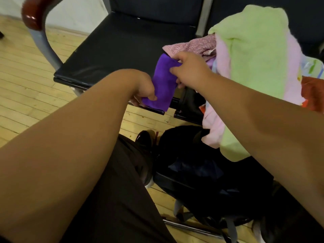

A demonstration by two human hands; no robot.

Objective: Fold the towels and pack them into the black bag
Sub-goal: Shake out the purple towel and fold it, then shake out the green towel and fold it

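Note:
A folded purple towel (pixel 163 83) lies at the front right corner of a black chair seat (pixel 108 55). My left hand (pixel 145 90) pinches its near end, and my right hand (pixel 189 69) grips its far end. A pile of towels sits on the neighbouring seat: a green one (pixel 254 50) on top, pale pink ones (pixel 215 123) hanging down, and a mottled pink one (pixel 191 46) at the back. The black bag (pixel 201 172) stands on the floor below the pile, with its top open.
The chair has a metal arm with a red-brown wooden rest (pixel 35 13) at the left. An orange cloth (pixel 313 93) lies at the right edge. My dark-trousered leg and black shoe (pixel 145 137) are next to the bag on the wooden floor (pixel 26 88).

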